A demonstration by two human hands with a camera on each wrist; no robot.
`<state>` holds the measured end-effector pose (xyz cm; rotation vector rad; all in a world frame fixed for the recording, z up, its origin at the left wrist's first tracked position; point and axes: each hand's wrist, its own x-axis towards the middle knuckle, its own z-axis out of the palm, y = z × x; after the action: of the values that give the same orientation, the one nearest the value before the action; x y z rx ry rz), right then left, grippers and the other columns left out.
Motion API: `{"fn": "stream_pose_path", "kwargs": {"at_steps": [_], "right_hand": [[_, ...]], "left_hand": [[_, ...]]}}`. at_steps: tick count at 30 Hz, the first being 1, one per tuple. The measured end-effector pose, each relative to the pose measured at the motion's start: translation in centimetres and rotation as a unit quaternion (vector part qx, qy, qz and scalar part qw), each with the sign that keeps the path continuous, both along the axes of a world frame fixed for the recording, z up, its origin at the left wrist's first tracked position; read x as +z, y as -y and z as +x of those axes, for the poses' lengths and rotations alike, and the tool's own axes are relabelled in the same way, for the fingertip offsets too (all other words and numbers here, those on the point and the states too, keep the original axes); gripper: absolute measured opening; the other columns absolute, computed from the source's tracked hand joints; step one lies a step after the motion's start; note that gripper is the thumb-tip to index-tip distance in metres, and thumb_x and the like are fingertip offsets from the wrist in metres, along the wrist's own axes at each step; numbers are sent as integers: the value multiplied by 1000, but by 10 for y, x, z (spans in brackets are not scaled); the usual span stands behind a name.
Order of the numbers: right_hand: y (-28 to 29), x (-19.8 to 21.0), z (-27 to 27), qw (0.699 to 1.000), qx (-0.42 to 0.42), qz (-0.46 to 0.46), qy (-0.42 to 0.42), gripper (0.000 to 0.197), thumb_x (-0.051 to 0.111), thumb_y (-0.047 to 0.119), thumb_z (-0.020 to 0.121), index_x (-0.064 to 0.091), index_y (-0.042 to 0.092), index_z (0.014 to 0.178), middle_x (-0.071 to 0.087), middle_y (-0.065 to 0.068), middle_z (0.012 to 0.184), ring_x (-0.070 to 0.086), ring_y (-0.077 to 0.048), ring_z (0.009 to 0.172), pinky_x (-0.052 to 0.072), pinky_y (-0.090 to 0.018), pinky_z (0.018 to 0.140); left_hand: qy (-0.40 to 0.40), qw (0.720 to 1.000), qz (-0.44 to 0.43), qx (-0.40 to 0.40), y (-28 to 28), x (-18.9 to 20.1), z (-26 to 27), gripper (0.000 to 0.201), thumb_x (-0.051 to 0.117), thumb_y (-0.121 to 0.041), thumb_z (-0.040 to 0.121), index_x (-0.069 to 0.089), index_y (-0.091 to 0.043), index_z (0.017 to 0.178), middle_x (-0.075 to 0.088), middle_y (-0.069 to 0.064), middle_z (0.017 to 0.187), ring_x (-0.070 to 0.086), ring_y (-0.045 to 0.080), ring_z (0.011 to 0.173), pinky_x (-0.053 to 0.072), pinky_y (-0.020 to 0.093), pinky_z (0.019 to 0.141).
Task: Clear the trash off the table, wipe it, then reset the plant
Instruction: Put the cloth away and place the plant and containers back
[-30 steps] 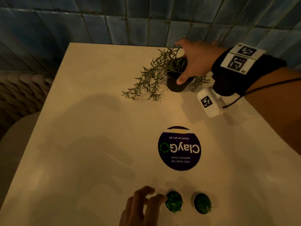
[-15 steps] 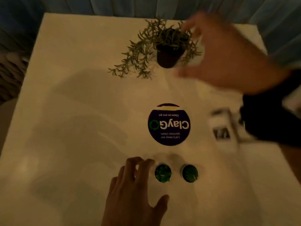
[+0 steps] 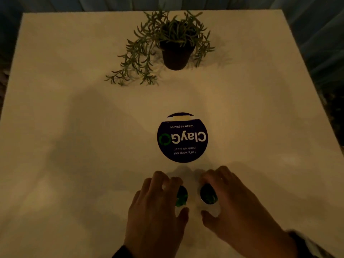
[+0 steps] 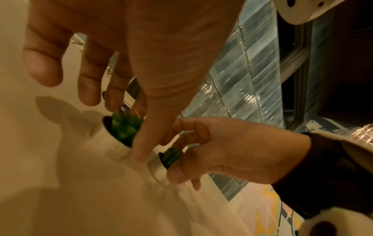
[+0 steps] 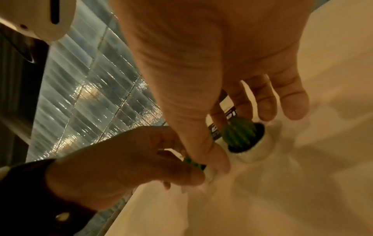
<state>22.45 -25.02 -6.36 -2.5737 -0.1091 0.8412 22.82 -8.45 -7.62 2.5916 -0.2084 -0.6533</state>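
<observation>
Two small white pots stand side by side near the table's front edge. My left hand (image 3: 177, 196) grips the left pot, which holds a leafy succulent (image 3: 182, 198), thumb on its near side and fingers curled over the far side. My right hand (image 3: 204, 196) grips the right pot, which holds a round cactus (image 3: 208, 195), in the same way. The left wrist view shows the succulent pot (image 4: 113, 143) under my thumb. In the right wrist view the cactus (image 5: 239, 134) sits between my thumb and fingers. A trailing plant in a dark pot (image 3: 176, 54) stands alone at the back centre.
A round dark ClayGo sticker (image 3: 182, 138) lies flat mid-table, just beyond the small pots. The pale table (image 3: 74, 127) ends at a blue tiled wall (image 4: 252, 63) behind. A floor shows beyond the table's right edge.
My right hand let go of the trailing plant at the back and came down onto the cactus pot. My left hand closed round the succulent pot. The head view tilted down.
</observation>
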Motion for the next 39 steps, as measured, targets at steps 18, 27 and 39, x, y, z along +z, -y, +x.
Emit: {"fn": "stream_pose_path", "kwargs": {"at_steps": [18,27,39], "right_hand": [[21,-3,100,973,-119,19,196,35,74,30,70,53,24,98,59,5,92,57,-16,75,49,-32,67],[-5,-28,241,971,-143,13,191,37,79,31,65,66,15,95,68,-9,97,65,-28,90,55,-38,75],[-7,-28,241,976,-132,-7,176,38,79,25,69,65,11,101,65,-12,102,62,-32,94,52,-37,75]], "left_hand": [[139,990,-2,30,-5,16,119,27,65,-39,81,62,-22,102,58,-5,93,56,14,76,43,24,66],[134,989,46,47,19,-1,248,20,65,-30,77,52,-16,83,51,3,85,54,24,76,41,32,61],[107,990,95,10,16,-2,253,40,61,-27,80,59,-23,119,62,5,116,61,32,103,52,42,78]]}}
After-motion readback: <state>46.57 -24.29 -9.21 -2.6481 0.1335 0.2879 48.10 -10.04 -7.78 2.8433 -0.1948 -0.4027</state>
